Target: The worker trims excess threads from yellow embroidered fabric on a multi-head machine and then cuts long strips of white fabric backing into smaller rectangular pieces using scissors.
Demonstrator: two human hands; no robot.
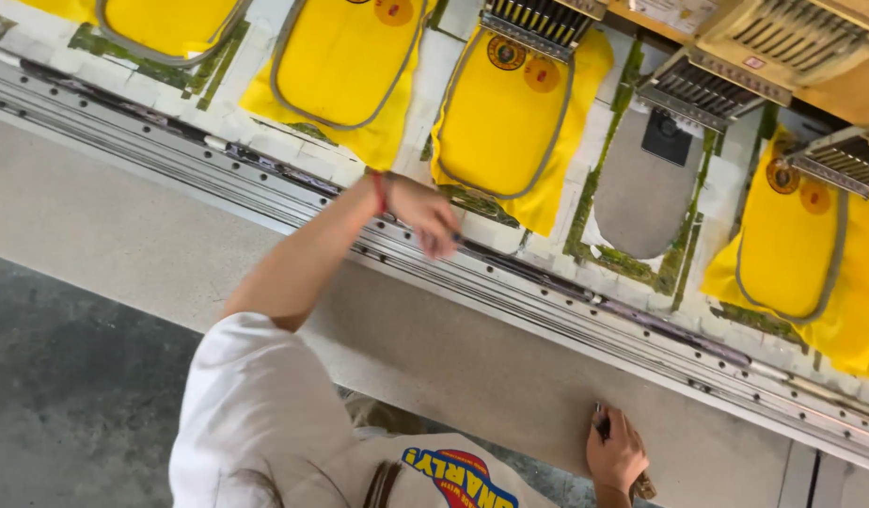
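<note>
Along the front of a long embroidery machine, we are standing at a grey bench (434, 348). Our left hand (425, 214) is reaching toward twelve o'clock and is touching the metal rail (547, 282), just below a hooped yellow cloth (505, 122). Its fingers (442, 240) are blurring with motion, so we cannot tell whether they are grasping anything. Our right hand (615, 456) is resting on the bench at five o'clock, its fingers clenching around a small dark object (602, 423) that we cannot identify.

We are judging the main risk to be the left hand snagging the cloth's loose lower edge and tugging it out of its hoop. Reaching farther could also bring the fingers under the needle heads (538, 21).

More yellow hoops (345, 61) are lying at eleven and two o'clock, and a bare grey hoop (641, 193) is sitting at one o'clock. The rail is running between us and every hoop.
</note>
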